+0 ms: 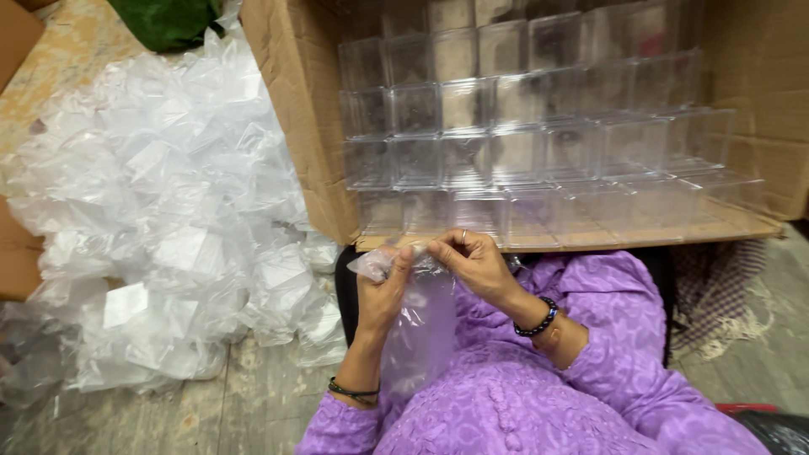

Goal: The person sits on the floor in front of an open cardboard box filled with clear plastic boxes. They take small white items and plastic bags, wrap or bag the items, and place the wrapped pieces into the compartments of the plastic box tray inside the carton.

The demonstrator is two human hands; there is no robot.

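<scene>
- The person sits on the floor and holds a clear plastic bag (419, 324) in front of the body, over the lap in the purple garment (539, 396). The bag hangs down from both hands.
- The left hand (383, 291) has its grip closed on the upper left edge of the bag, thumb and fingers pinching the film. The right hand (472, 257) pinches the upper edge just beside it, fingers bent tight on the same bag.
- I judge the bag to be very light, soft and thin. It will fold and crumple easily, and the smooth film may slip between the fingers. The best place to take hold is the top edge, near the opening, with one hand on each side, as it is held now.
- Whether something is inside the bag I cannot tell clearly; the lower part looks a little filled.
- A big cardboard box (295, 126) lies on its side directly in front of the hands. It holds many clear plastic cases (506, 143), stacked in tidy rows and layers. They look stiff and probably brittle.
- To the left, on the floor, is a large loose heap of clear bags (160, 219), some with a white square showing inside.
- A green cloth (168, 21) lies at the top, behind the heap.
- Both wrists carry dark bead bracelets (539, 320).
</scene>
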